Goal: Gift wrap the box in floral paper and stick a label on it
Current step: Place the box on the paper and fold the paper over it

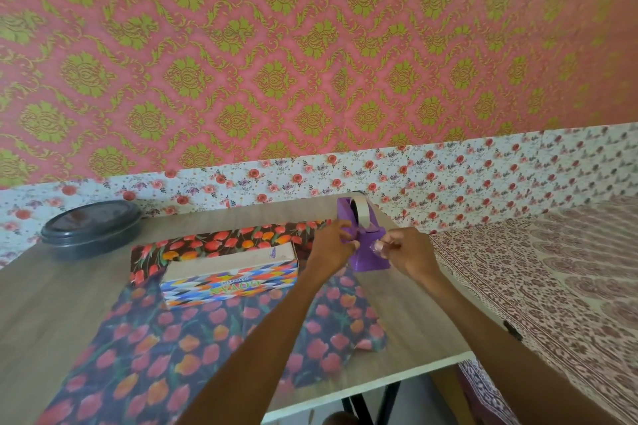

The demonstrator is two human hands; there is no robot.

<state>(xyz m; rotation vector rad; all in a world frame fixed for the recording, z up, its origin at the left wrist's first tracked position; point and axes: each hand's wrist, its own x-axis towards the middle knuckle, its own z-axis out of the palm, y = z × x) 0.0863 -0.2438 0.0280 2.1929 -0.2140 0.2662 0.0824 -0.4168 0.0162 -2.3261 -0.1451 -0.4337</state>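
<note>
Left hand curled round the side of the purple tape dispenser, likely pinning it so it doesn't drag when tape is pulled; right hand just beside it on the other side, fingers pinched on what looks like a clear tape end at the cutter, too small to be sure. Box is near the left hand, off to its left, lying flat on the floral paper spread over the bench; paper not yet folded up, so tape is probably being prepped for the first seam. Box: long, low, multicolour zigzag print, plain pale top, fully unwrapped. Paper: dark, red/orange tulips, extends past the box on every side. No label visible
</note>
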